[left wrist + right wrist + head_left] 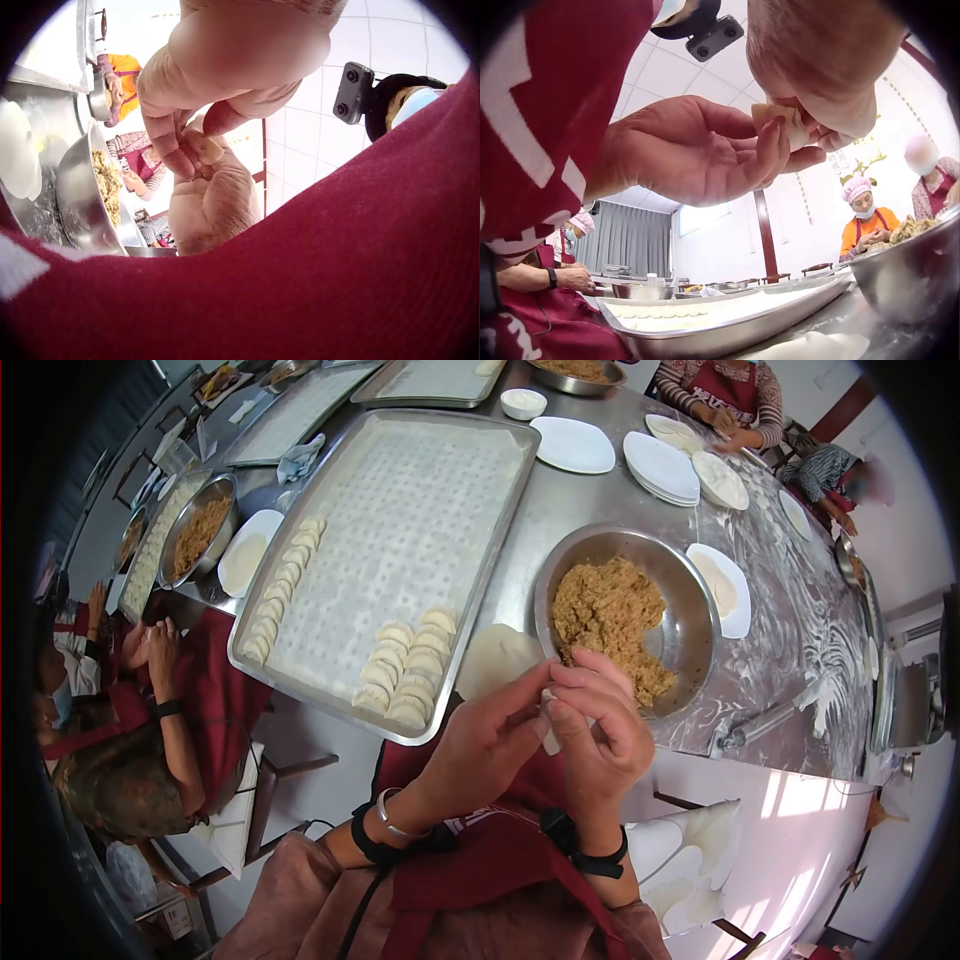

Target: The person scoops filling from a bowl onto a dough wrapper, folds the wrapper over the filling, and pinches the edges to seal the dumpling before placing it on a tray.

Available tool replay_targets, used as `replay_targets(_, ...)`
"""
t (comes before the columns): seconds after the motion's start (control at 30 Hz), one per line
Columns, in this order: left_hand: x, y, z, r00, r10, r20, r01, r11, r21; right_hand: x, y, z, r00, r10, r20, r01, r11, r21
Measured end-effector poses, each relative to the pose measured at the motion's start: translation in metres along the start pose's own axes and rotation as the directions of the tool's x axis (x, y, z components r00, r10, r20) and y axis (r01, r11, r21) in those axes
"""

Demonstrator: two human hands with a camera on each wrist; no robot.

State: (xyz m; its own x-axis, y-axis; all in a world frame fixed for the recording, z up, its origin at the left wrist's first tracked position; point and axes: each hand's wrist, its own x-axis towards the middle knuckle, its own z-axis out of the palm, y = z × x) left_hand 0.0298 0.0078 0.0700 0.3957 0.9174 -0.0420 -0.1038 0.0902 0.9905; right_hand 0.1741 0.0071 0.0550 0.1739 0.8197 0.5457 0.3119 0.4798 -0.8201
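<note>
Both my hands meet in front of my apron, close to the table's near edge. Between their fingertips is a pale dough dumpling (784,126), pinched from both sides; in the head view the fingers hide most of it. My left hand (490,732) holds it from the left, thumb and fingers bent around it. From the other side my right hand (600,732) presses thumb and fingers on its edge. Just beyond the hands stands a steel bowl (697,650) of brown minced filling (610,615). Pale round wrappers (493,658) lie left of the bowl.
A large metal tray (400,500) carries rows of finished dumplings (410,670) at its near end and left side. White plates (575,445) stand beyond, with flour (790,620) spread on the right. Other people (170,720) work at left and far right.
</note>
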Motion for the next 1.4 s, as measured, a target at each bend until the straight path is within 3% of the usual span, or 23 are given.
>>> replay_targets(0.13, 0.001, 0.005, -0.007, 0.996, -0.028, 0.085, 0.018, 0.994, 0.108, 0.002, 0.002, -0.005, 0.988, -0.087, 0.128, 0.097, 0.992, -0.081)
replay_targets(0.2, 0.002, 0.004, -0.005, 0.998, -0.028, 0.062, 0.024, 0.998, 0.056, 0.005, -0.002, -0.008, 0.98, -0.093, 0.177, 0.108, 0.991, -0.081)
replay_targets(0.27, 0.003, 0.002, -0.004, 0.998, -0.03, 0.046, 0.03, 1.0, 0.002, 0.015, -0.015, -0.011, 0.961, 0.077, 0.266, -0.047, 0.992, -0.116)
replay_targets(0.3, 0.003, -0.001, -0.005, 0.996, -0.031, 0.089, 0.028, 0.999, 0.031, 0.016, -0.014, -0.013, 0.962, 0.081, 0.262, -0.051, 0.991, -0.12)
replay_targets(0.37, 0.003, -0.003, -0.005, 0.99, -0.033, 0.137, 0.025, 0.998, 0.061, 0.019, -0.011, -0.017, 0.918, 0.059, 0.392, -0.055, 0.998, -0.022)
replay_targets(0.4, 0.002, -0.001, -0.004, 0.991, -0.036, 0.125, 0.027, 0.997, 0.072, 0.018, -0.007, -0.017, 0.919, 0.061, 0.39, -0.057, 0.998, -0.023)
replay_targets(0.47, 0.001, 0.002, -0.003, 0.993, -0.04, 0.113, 0.031, 0.996, 0.084, 0.013, 0.002, -0.017, 0.939, 0.019, 0.344, -0.082, 0.982, 0.17)
replay_targets(0.57, 0.002, 0.004, 0.001, 0.997, -0.009, 0.082, 0.001, 0.996, 0.094, 0.011, 0.001, -0.017, 0.948, 0.027, 0.316, -0.084, 0.982, 0.169)
replay_targets(0.63, 0.0, 0.001, 0.004, 1.0, -0.004, 0.016, 0.005, 0.997, -0.074, 0.008, 0.001, -0.016, 0.955, 0.032, 0.296, -0.089, 0.979, 0.181)
replay_targets(0.8, 0.001, 0.003, 0.0, 0.995, -0.073, 0.064, 0.078, 0.993, -0.084, 0.004, 0.002, -0.013, 0.965, -0.003, 0.263, -0.054, 0.977, 0.208)
replay_targets(0.87, 0.002, -0.003, 0.0, 0.995, -0.072, 0.067, 0.078, 0.992, -0.103, 0.008, -0.01, -0.009, 0.968, 0.119, 0.223, -0.144, 0.985, 0.099)
replay_targets(0.93, 0.002, -0.007, 0.003, 1.0, -0.019, -0.008, 0.015, 0.936, -0.351, 0.006, -0.013, -0.002, 0.977, 0.127, 0.169, -0.155, 0.975, 0.16)
replay_targets(1.0, 0.002, -0.005, 0.004, 1.0, 0.003, -0.018, -0.009, 0.946, -0.323, 0.004, -0.011, -0.002, 0.984, 0.144, 0.108, -0.164, 0.963, 0.215)
replay_targets(1.07, 0.002, -0.004, 0.004, 0.999, 0.024, -0.021, -0.029, 0.956, -0.293, 0.002, -0.001, -0.007, 0.974, 0.031, 0.223, -0.053, 0.994, 0.096)
replay_targets(1.17, 0.001, -0.004, 0.0, 1.0, -0.011, -0.028, 0.007, 0.986, -0.166, -0.003, 0.008, -0.007, 0.97, -0.014, 0.242, -0.001, 0.998, 0.061)
replay_targets(1.27, 0.001, -0.002, -0.004, 0.993, -0.116, 0.013, 0.116, 0.993, -0.019, 0.0, 0.003, -0.003, 0.967, 0.061, 0.248, -0.076, 0.996, 0.054)
replay_targets(1.33, 0.004, -0.004, 0.0, 0.995, -0.095, -0.034, 0.08, 0.949, -0.306, 0.003, -0.01, 0.006, 0.98, 0.103, 0.17, -0.115, 0.991, 0.064)
replay_targets(1.4, 0.006, -0.007, 0.0, 0.997, -0.078, -0.023, 0.065, 0.933, -0.354, 0.004, -0.013, 0.008, 0.985, 0.149, 0.091, -0.156, 0.985, 0.074)
